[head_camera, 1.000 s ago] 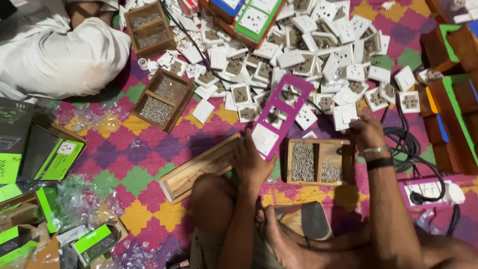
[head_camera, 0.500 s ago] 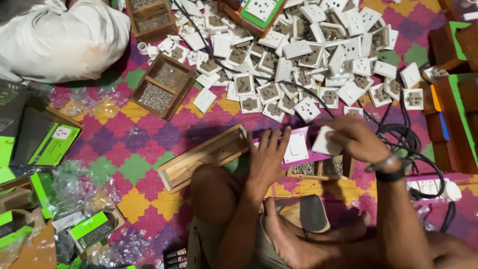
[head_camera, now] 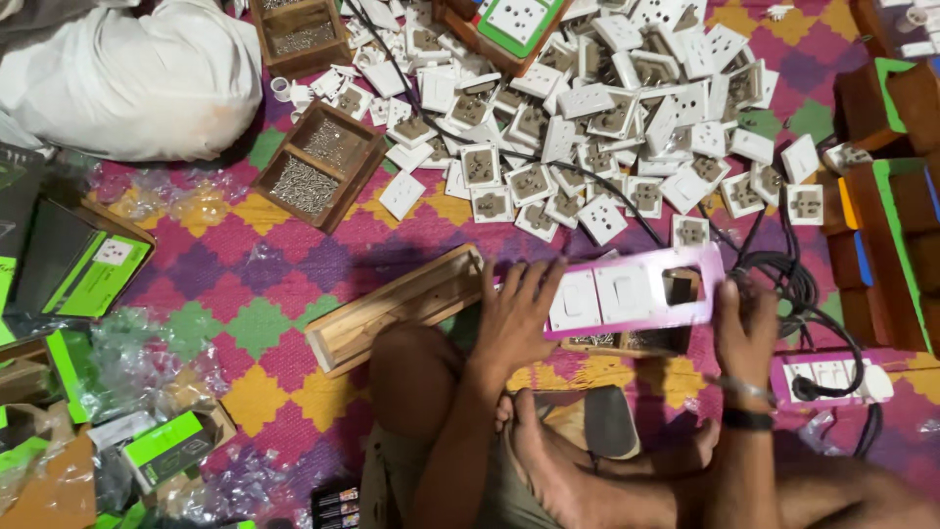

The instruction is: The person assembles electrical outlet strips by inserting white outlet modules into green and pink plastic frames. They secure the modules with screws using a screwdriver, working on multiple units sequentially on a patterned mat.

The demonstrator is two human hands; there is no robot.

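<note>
Hands hold a pink switch plate (head_camera: 636, 292) flat between them, just above the person's crossed legs at the six o'clock side of the patterned floor mat (head_camera: 294, 255). The left hand (head_camera: 514, 318) presses spread fingers on the plate's left end; the right hand (head_camera: 746, 328) has its fingers clamped on the right end. The plate carries white switches and one open cut-out.

A wooden tray (head_camera: 318, 165) at ten o'clock from the plate has two compartments, both filled with small silvery screws. A second screw tray (head_camera: 299, 34) sits at eleven o'clock by the top edge, beside a white cloth bundle (head_camera: 127, 78). A long, shallow wooden box (head_camera: 397, 309) lies just left of the left hand; what it holds cannot be told. White socket modules (head_camera: 607, 108) lie heaped at twelve o'clock.

Flat dark packages with green labels (head_camera: 93, 274) lie at nine o'clock, with clear plastic bags (head_camera: 147, 358) below them. A pink extension board (head_camera: 827, 377) lies at three o'clock, a black plug in it.
</note>
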